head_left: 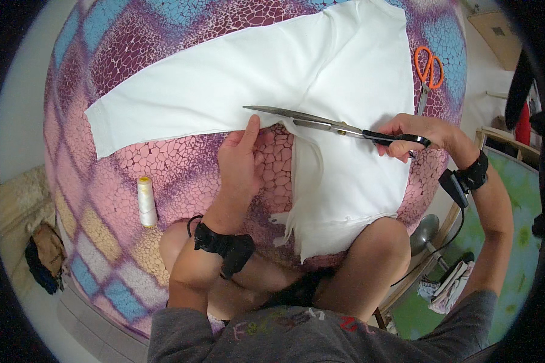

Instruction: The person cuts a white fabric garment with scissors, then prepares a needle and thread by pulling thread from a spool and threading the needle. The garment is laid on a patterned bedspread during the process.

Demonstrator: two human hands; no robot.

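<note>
A white long-sleeved garment (357, 78) is spread over the patterned bedcover, one sleeve reaching to the left. My right hand (421, 130) is closed round the black handles of a large pair of scissors (321, 122). Its blades point left and lie apart at the garment's underarm edge, one blade over the white cloth and the other partly hidden by it. Just below the blade tips, my left hand (242, 154) pinches the sleeve's lower edge, thumb on top and fingers mostly hidden beneath. Toward my knees, the garment's lower edge looks ragged.
Orange-handled scissors (427, 72) lie beyond the garment at the right. A white thread spool (146, 202) stands or lies on the bedcover (188, 163) at the left. My bent knees border the near side. Right of the bed are a grey lamp-like object (425, 233) and folded cloths (451, 284).
</note>
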